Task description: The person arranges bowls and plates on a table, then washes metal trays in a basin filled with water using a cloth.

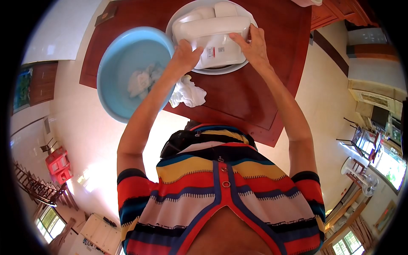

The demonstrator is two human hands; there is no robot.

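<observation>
A white rectangular dish (pixel 223 53) with a small printed label is gripped at both sides, tilted over a round white basin (pixel 242 68). My left hand (pixel 185 58) is closed on its left side, thumb along the surface. On its right side, my right hand (pixel 255 46) holds the edge with the thumb in front; the other fingers are partly hidden behind it. More white dishes (pixel 195 15) lie in the basin behind the held one. Under my left forearm, a crumpled white cloth (pixel 188 92) lies on the table beside the basin.
To the left, a large light-blue basin (pixel 111 72) holds a wet-looking cloth (pixel 141 83) and overlaps the edge of the dark red wooden table (pixel 242 97). A small brown object (pixel 106 15) lies at the table's far left corner. A standing fan (pixel 365 180) is far off at right.
</observation>
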